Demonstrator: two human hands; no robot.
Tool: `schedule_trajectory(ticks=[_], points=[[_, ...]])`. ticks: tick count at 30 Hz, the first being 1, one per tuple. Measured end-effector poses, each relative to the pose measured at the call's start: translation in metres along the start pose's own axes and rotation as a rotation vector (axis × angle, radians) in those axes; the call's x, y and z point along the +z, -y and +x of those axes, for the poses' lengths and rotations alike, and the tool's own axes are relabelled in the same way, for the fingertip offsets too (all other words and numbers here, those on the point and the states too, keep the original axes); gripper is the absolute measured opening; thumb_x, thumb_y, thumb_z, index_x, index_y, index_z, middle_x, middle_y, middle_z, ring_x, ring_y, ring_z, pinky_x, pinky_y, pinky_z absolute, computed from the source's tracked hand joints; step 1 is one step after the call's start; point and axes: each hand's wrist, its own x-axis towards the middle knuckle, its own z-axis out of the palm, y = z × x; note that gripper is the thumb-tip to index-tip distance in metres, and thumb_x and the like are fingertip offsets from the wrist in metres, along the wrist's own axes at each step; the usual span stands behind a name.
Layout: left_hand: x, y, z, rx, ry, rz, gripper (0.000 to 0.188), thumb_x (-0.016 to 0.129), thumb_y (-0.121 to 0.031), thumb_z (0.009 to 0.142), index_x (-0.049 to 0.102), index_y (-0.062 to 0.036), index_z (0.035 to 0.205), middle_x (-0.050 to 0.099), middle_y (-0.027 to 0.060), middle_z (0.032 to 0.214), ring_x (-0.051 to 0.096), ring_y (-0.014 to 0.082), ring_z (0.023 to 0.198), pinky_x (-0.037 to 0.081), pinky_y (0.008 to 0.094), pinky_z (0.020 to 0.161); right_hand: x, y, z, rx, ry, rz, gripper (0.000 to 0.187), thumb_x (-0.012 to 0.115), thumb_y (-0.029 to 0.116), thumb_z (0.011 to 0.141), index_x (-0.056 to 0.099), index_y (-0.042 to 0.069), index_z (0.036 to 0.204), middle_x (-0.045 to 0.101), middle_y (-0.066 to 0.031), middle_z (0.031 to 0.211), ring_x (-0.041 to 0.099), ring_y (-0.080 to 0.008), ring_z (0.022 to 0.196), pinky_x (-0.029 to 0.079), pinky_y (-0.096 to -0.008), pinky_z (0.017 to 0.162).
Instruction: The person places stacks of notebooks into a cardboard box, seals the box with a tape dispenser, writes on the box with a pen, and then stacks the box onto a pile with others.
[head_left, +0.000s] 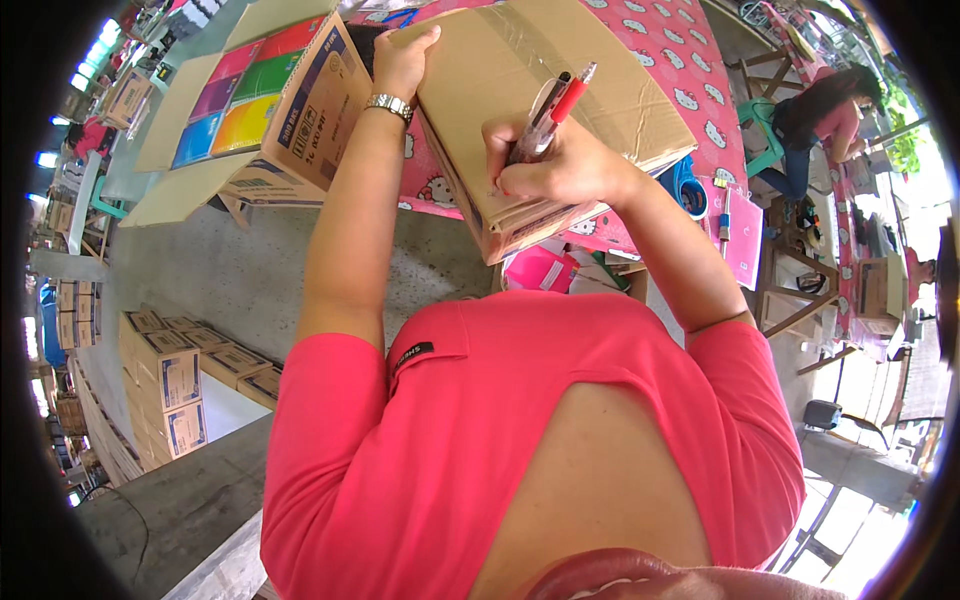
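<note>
Right hand [570, 165] curls fingers round slim red and black plastic pens [569, 98] above the brown cardboard box [490, 85]; left hand [401, 62], grip unclear, touches its left edge.

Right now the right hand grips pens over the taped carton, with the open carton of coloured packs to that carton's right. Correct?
Not quite: the head view shows the open carton of coloured packs to the left of the taped carton. The right hand does grip pens there.

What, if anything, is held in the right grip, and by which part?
The right grip holds a red pen and black pen by their lower parts.
</note>
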Motion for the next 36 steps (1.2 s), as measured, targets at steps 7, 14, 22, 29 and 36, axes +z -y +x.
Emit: schedule_trajectory(ticks=[7,14,22,29,36], points=[[-0.003,0.005,0.006,-0.027,0.06,0.008,0.036,0.074,-0.018,0.076,0.055,0.0042,0.097,0.063,0.0115,0.088,0.061,0.0167,0.072,0.05,0.0289,0.064,0.0,0.0,0.005,0.053,-0.102,0.142,0.003,0.059,0.003,0.076,0.058,0.002,0.079,0.059,-0.0031,0.069,0.057,-0.0099,0.065,0.045,-0.0237,0.061],[-0.007,0.007,0.01,-0.072,0.102,0.022,0.065,0.079,-0.023,0.071,0.042,0.0094,0.114,0.06,0.0186,0.102,0.062,0.0219,0.087,0.052,0.0322,0.074,0.0,-0.004,0.013,-0.113,-0.183,-0.023,0.009,0.063,0.006,0.072,0.061,0.003,0.08,0.061,-0.0024,0.072,0.056,-0.0092,0.066,0.045,-0.0254,0.065],[0.001,0.002,0.001,0.01,0.048,0.035,0.022,0.07,-0.016,0.08,0.062,0.003,0.088,0.065,0.0077,0.08,0.061,0.0139,0.065,0.049,0.0269,0.058,-0.002,-0.007,0.008,0.002,-0.07,0.078,0.006,0.058,0.006,0.066,0.054,0.004,0.064,0.05,-0.0007,0.058,0.047,-0.0088,0.057,0.038,-0.0261,0.055],[-0.002,0.0,0.0,0.019,0.013,0.03,0.024,0.071,-0.016,0.08,0.061,0.0038,0.09,0.064,0.0081,0.081,0.061,0.014,0.066,0.049,0.0265,0.059,0.0,-0.007,0.011,-0.008,-0.07,0.074,0.006,0.058,0.007,0.065,0.053,0.004,0.063,0.049,-0.0011,0.057,0.047,-0.0101,0.057,0.038,-0.0272,0.055],[0.0,-0.001,-0.002,0.001,0.036,-0.011,0.023,0.071,-0.016,0.08,0.061,0.0036,0.089,0.065,0.0082,0.081,0.061,0.0138,0.066,0.049,0.0263,0.059,-0.004,-0.012,0.009,0.005,-0.044,0.084,0.006,0.059,0.006,0.065,0.054,0.004,0.065,0.05,-0.0022,0.058,0.048,-0.0101,0.058,0.038,-0.0269,0.055]])
